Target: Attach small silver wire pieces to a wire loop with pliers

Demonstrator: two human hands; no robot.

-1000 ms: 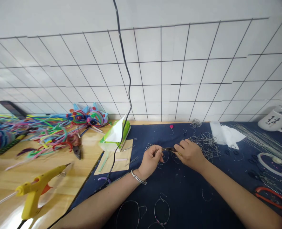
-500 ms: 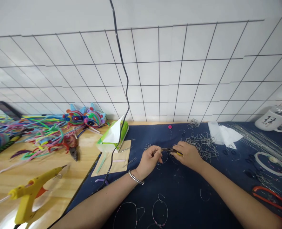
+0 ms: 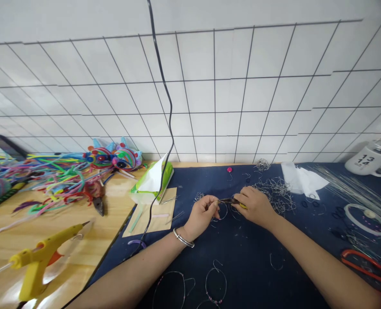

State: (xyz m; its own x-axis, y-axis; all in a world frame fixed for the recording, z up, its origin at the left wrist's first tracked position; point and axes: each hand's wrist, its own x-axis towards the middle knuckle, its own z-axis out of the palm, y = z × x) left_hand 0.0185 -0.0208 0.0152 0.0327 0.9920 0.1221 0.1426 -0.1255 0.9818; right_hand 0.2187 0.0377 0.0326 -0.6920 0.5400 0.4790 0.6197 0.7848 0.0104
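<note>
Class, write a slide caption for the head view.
Over a dark blue cloth, the left hand pinches thin wire while the right hand grips pliers.

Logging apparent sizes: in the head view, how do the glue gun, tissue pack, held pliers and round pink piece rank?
Largest to smallest:
1. Glue gun
2. Tissue pack
3. Pliers, partly covered by the right hand
4. Round pink piece

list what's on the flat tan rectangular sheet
A pale green strip, pale pink strip and thin silvery wires. The green-and-white tissue pack overlaps its far edge, hiding whatever's underneath.
</note>
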